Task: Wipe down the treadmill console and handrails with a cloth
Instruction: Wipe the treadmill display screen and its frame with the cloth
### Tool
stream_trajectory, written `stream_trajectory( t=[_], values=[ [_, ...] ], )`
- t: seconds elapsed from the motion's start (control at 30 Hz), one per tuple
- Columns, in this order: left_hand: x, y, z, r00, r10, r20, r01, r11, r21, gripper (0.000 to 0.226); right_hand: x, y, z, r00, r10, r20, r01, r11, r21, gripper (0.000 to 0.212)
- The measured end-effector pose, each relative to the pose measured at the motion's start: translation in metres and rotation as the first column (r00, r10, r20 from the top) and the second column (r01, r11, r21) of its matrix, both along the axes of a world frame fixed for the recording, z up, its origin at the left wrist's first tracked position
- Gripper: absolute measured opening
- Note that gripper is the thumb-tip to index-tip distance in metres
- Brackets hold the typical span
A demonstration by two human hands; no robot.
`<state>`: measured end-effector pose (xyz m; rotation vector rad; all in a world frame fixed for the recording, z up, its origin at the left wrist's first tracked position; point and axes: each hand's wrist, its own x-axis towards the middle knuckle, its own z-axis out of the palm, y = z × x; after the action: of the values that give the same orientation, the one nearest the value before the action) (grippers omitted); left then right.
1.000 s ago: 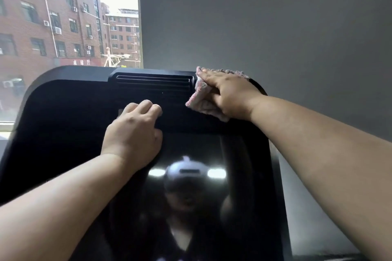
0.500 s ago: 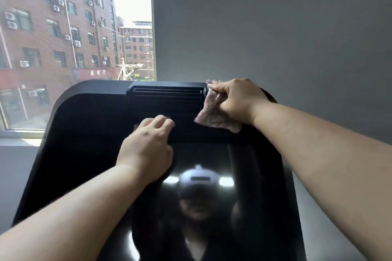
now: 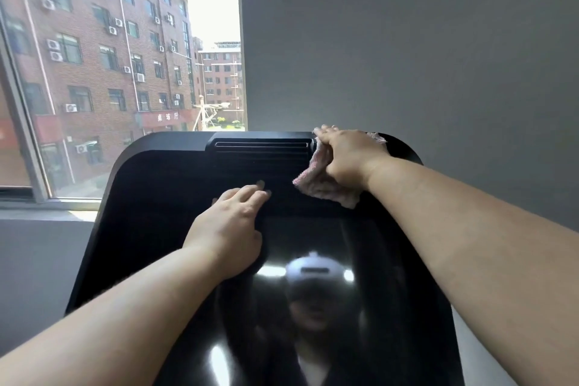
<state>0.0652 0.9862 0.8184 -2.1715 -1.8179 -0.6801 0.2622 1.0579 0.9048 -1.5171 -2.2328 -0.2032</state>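
A grey wall (image 3: pixel 407 41) and a window (image 3: pixel 109 72) onto brick buildings stand behind the black treadmill console (image 3: pixel 163 197). The right hand (image 3: pixel 347 157) grips a pink cloth (image 3: pixel 319 185), fingers curled over it, pressing it against the console's top right edge, just beside the vent slot (image 3: pixel 261 145). The left hand (image 3: pixel 232 229) rests flat on the console centre, fingers loosely extended, holding nothing.

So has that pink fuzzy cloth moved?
No: the pink fuzzy cloth stays against the right end of the vent slot in the black console, under the right hand; only the view shifted.
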Motion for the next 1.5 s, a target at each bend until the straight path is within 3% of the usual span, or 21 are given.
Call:
stream_trajectory(
  t=[0.07,0.17,0.3,0.4,0.47,0.53,0.57,0.63,0.7,0.73,0.8,0.83,0.87,0.93,1.0,1.07,1.17,1.3,1.4,1.5],
  values=[
    [0.001,0.0,0.0,1.0,0.007,-0.002,-0.007,1.0,-0.012,0.073,0.005,-0.005,-0.002,0.998,-0.006,-0.056,0.011,0.995,0.1,0.053],
    [0.004,0.001,-0.001,1.0,0.025,0.017,-0.025,1.0,-0.006,0.073,0.006,-0.023,-0.016,0.951,0.122,-0.283,-0.072,0.981,0.181,0.021],
    [0.005,0.001,-0.003,0.999,0.027,0.037,-0.027,1.0,0.0,0.073,0.007,-0.042,-0.019,0.843,0.22,-0.491,-0.194,0.975,0.105,0.023],
    [0.004,-0.003,0.006,0.996,-0.016,0.085,0.018,1.0,-0.017,0.074,-0.006,-0.049,-0.043,0.635,0.243,-0.733,-0.187,0.969,0.16,0.013],
    [0.0,-0.009,0.016,0.947,-0.131,0.293,0.161,0.984,-0.08,0.082,-0.023,-0.054,-0.064,0.415,0.239,-0.878,-0.251,0.958,0.142,0.004],
    [0.004,-0.018,0.026,0.752,-0.289,0.593,0.405,0.912,-0.07,0.085,-0.043,-0.06,-0.069,0.134,0.096,-0.986,-0.463,0.886,0.023,0.028],
    [0.01,-0.021,0.029,0.618,-0.353,0.703,0.502,0.865,-0.007,0.076,-0.051,-0.063,-0.066,0.083,0.014,-0.996,-0.554,0.832,-0.034,0.038],
    [0.02,-0.02,0.037,0.394,-0.384,0.835,0.522,0.841,0.14,0.047,-0.059,-0.068,-0.055,0.107,-0.027,-0.994,-0.614,0.784,-0.088,0.045],
    [0.022,-0.009,0.052,0.349,-0.418,0.839,0.45,0.86,0.241,0.033,-0.052,-0.07,-0.048,0.164,0.077,-0.983,-0.564,0.825,-0.029,0.037],
    [0.02,0.002,0.06,0.367,-0.452,0.813,0.416,0.861,0.292,0.033,-0.041,-0.069,-0.044,0.249,0.15,-0.957,-0.466,0.884,0.017,0.032],
    [0.013,0.029,0.079,0.593,-0.473,0.651,0.283,0.88,0.381,0.04,-0.009,-0.063,-0.042,0.462,0.164,-0.872,-0.119,0.985,0.123,0.026],
    [0.013,0.04,0.087,0.733,-0.436,0.523,0.226,0.88,0.418,0.044,0.008,-0.062,-0.041,0.52,0.093,-0.849,0.087,0.983,0.161,0.025],
    [0.015,0.051,0.091,0.82,-0.411,0.398,0.242,0.88,0.409,0.048,0.024,-0.058,-0.042,0.546,0.005,-0.838,0.246,0.955,0.166,0.025],
    [0.03,0.065,0.086,0.908,-0.381,0.175,0.345,0.916,0.204,0.05,0.05,-0.05,-0.049,0.571,-0.15,-0.807,0.386,0.917,0.103,0.029],
    [0.05,0.072,0.078,0.965,-0.262,-0.03,0.264,0.958,0.112,0.051,0.064,-0.043,-0.054,0.613,-0.219,-0.759,0.394,0.918,0.053,0.032],
    [0.066,0.076,0.078,0.965,-0.249,-0.084,0.259,0.956,0.14,0.054,0.063,-0.037,-0.051,0.658,-0.186,-0.729,0.371,0.923,0.099,0.034],
    [0.071,0.082,0.087,0.949,-0.31,-0.057,0.316,0.933,0.171,0.04,0.049,-0.023,-0.041,0.728,-0.106,-0.677,0.33,0.92,0.21,0.035],
    [0.043,0.088,0.089,0.935,-0.343,0.086,0.329,0.933,0.143,0.017,0.027,-0.004,-0.026,0.827,-0.192,-0.529,0.331,0.926,0.181,0.04],
    [0.004,0.086,0.094,0.946,-0.265,0.186,0.236,0.958,0.161,0.013,0.015,0.005,-0.024,0.909,-0.182,-0.374,0.252,0.957,0.146,0.043],
    [-0.031,0.08,0.101,0.977,-0.173,0.124,0.163,0.983,0.086,0.02,0.007,0.012,-0.031,0.942,-0.207,-0.263,0.258,0.95,0.174,0.044]
  ],
)
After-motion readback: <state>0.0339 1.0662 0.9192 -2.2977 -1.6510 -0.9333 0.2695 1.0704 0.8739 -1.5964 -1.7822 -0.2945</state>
